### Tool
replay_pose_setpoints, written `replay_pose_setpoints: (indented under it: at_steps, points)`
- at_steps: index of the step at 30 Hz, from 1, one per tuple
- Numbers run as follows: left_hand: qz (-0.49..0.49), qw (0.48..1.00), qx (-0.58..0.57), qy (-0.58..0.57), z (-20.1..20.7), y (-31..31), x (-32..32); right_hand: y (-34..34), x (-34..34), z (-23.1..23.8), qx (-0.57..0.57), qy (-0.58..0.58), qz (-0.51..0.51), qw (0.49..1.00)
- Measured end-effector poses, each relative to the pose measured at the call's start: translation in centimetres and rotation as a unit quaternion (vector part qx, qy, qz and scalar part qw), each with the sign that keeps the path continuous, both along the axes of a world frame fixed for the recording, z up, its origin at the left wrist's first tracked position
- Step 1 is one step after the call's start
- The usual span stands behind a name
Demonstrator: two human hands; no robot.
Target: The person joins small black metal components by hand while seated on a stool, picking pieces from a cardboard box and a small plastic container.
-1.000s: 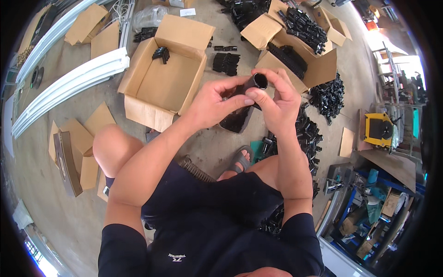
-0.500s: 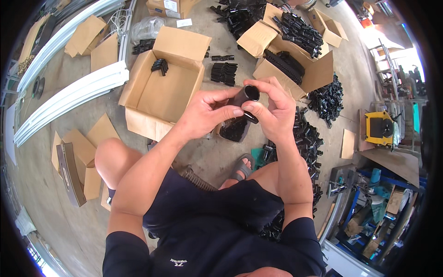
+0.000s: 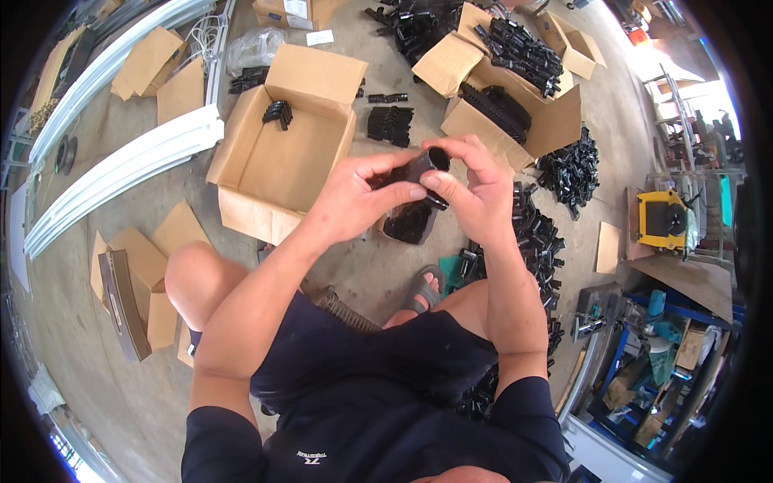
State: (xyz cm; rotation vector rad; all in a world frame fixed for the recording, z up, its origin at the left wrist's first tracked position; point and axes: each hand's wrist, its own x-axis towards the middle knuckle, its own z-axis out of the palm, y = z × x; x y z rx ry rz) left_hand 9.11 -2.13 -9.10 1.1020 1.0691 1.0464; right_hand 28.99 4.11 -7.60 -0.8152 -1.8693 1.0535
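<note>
Between my two hands is a black tubular piece [image 3: 427, 167], its round open end facing up and toward the right. My left hand [image 3: 352, 196] grips its left side with thumb and fingers. From the right, my right hand [image 3: 475, 187] pinches it near the open end, thumb on the front. The lower part of the piece is partly hidden by my thumbs. Just below it stands a small open container [image 3: 407, 228] with dark contents. An open cardboard box [image 3: 298, 173] sits to the left, with a few black parts [image 3: 278, 113] in it.
Beyond my hands lies a row of black parts [image 3: 390, 124]. A second cardboard box [image 3: 555, 127] holds more, and a long heap of black parts [image 3: 535, 241] runs down the right. White profiles [image 3: 129, 177] lie left; a yellow machine [image 3: 660, 220] stands far right.
The black tubular piece has turned and shifted slightly left in my hands. My right thumb has moved up onto its front near the open end.
</note>
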Motion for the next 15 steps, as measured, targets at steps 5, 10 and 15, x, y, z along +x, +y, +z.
replay_pose_setpoints:
  at_steps: [5,10,15]
  points:
    - [0.013,0.999,0.025,-0.030,0.0,0.0,0.0,0.1,-0.3,0.4,-0.032,0.004,0.024,0.999]
    - [0.001,0.999,0.039,-0.012,-0.4,0.1,-0.1,0.3,-0.1,0.0,-0.037,0.001,0.033,0.999]
    - [-0.003,0.999,0.030,-0.035,-0.4,0.3,-0.2,-0.1,-0.6,-0.3,-0.039,0.038,0.006,0.998]
